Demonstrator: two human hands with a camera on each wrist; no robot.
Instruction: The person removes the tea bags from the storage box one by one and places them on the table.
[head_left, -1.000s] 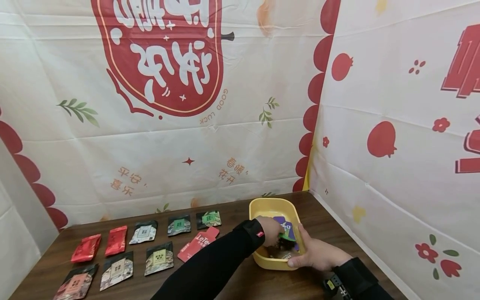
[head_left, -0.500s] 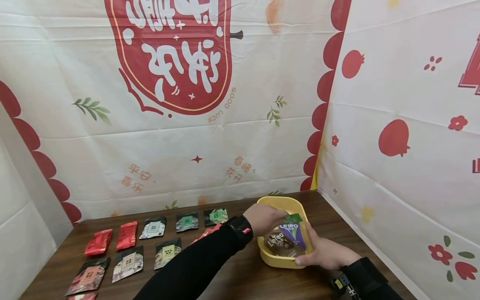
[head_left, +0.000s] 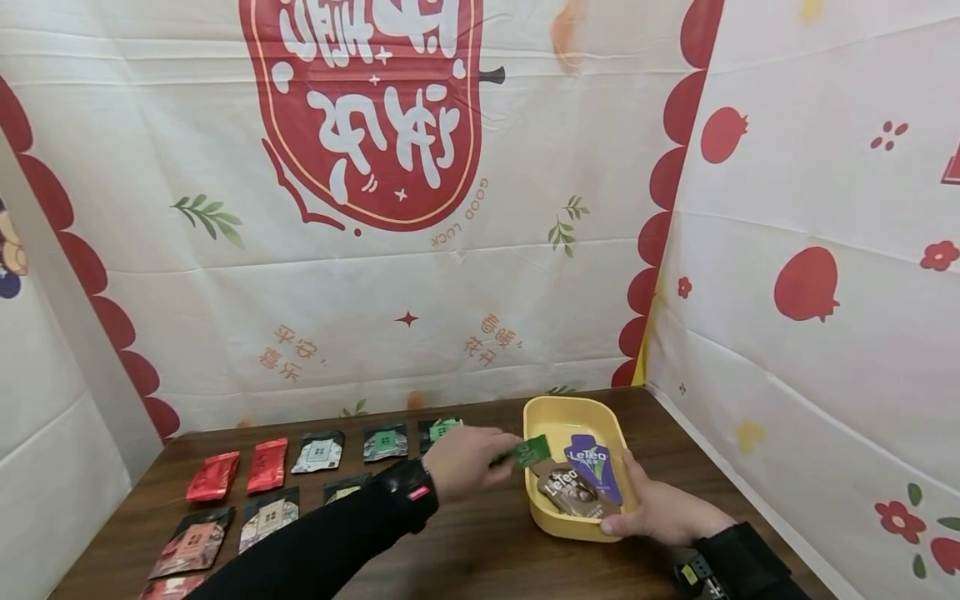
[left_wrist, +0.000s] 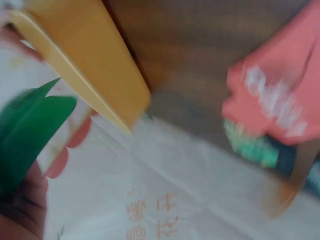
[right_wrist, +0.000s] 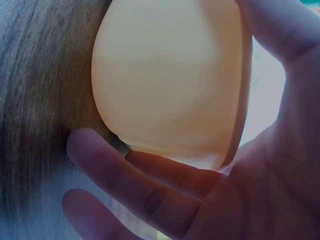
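Note:
My left hand pinches a small green packet at the left rim of a yellow plastic bin. In the left wrist view the green packet looks folded and blurred. Two LeTea packets lie inside the bin, one purple and one brown. My right hand holds the bin's near right corner, thumb over the rim. From the right wrist view, its fingers spread around the outside of the bin wall.
Several flat sachets stand in rows on the left of the wooden table, among them red ones and dark ones. A pink-red LeTea packet shows in the left wrist view. Printed cloth hangs behind the table.
My left hand has come out of the bin leftward, drawing the green packet with it. The right hand stays on the bin. The head view has shifted slightly left.

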